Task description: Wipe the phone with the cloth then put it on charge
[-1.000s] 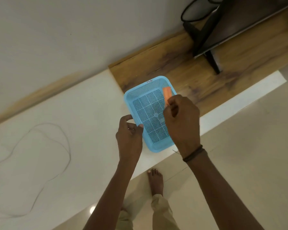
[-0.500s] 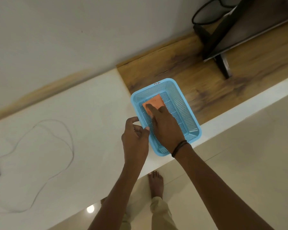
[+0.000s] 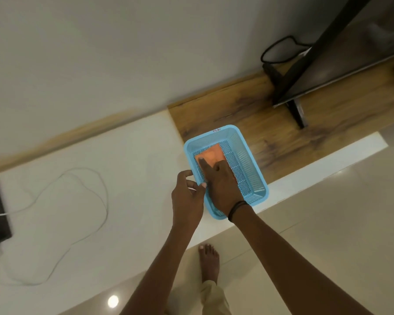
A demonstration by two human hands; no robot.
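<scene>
Orange cloth, judged soft and limp, is pressed flat in the blue basket at centre frame by the straight forefinger of the right hand; a free edge is best pinched. The rim is pinched by the left hand.

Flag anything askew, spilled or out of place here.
Nothing is spilled or damaged. The white cable sprawls in loose loops across the counter, and the blue basket sits with its near corner close to the front edge.
</scene>
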